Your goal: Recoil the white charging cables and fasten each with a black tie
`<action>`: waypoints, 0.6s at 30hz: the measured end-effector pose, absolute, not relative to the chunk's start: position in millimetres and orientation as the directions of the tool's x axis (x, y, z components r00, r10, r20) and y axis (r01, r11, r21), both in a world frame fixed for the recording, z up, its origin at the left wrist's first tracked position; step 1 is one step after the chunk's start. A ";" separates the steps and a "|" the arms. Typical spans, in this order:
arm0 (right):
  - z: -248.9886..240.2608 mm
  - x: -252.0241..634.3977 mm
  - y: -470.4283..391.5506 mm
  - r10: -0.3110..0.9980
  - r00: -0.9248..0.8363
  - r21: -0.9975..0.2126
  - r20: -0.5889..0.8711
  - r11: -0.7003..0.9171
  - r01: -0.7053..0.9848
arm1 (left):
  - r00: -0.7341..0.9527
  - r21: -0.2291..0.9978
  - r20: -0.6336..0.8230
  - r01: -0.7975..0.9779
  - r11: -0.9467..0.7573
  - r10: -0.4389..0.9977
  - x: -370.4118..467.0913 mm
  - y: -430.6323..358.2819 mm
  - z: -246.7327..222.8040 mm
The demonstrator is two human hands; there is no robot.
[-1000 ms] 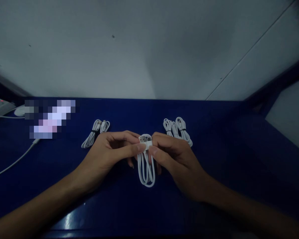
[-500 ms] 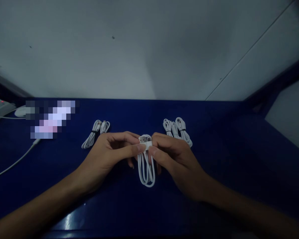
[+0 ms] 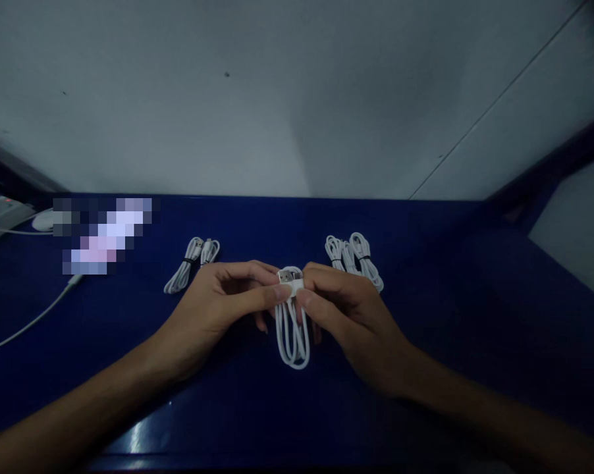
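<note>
A coiled white USB cable (image 3: 293, 342) hangs between my hands above the blue table, its loops pointing down toward me. Two plugs show at the top of the coil, one with a metal USB end. My left hand (image 3: 228, 293) pinches the coil from the left, with the thumb on the left plug. From the other side my right hand (image 3: 349, 306) grips it, thumb tip pressed near the white plug housing. The fingers behind the coil are partly hidden.
Behind my left hand lie coiled white cables (image 3: 182, 266) with dark ties. More tied cables (image 3: 363, 260) sit behind my right hand. At the left, a blurred-out bright device (image 3: 112, 234) has a white cord (image 3: 35, 329). A pale wall (image 3: 257, 131) borders the blue table (image 3: 257, 224).
Both hands keep their pinch on the cable with almost no movement. The whole view has shifted very slightly.
</note>
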State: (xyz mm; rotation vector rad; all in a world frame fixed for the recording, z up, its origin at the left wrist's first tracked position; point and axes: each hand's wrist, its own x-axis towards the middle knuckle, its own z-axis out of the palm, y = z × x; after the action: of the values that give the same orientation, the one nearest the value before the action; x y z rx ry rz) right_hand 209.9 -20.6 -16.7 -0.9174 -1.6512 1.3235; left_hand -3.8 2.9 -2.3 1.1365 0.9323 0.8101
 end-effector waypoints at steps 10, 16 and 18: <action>-17.5 210.2 -20.9 0.904 -0.393 -0.975 0.168 0.211 0.068 | 0.435 0.971 -0.177 -0.072 0.230 0.883 -4.7 2.7 -1.5; -17.4 210.9 -20.3 0.899 -0.402 -0.972 0.177 0.223 0.072 | 0.438 0.972 -0.173 -0.066 0.223 0.882 -5.0 3.4 -2.9; -17.2 210.2 -20.4 0.900 -0.398 -0.971 0.176 0.225 0.080 | 0.440 0.972 -0.172 -0.068 0.224 0.881 -5.6 4.0 -3.9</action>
State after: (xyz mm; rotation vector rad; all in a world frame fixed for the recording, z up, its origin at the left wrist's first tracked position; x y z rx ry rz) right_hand 210.2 -20.4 -17.2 -0.9247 -1.6835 1.2679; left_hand -5.6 4.0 -3.9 1.1560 0.8893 0.7909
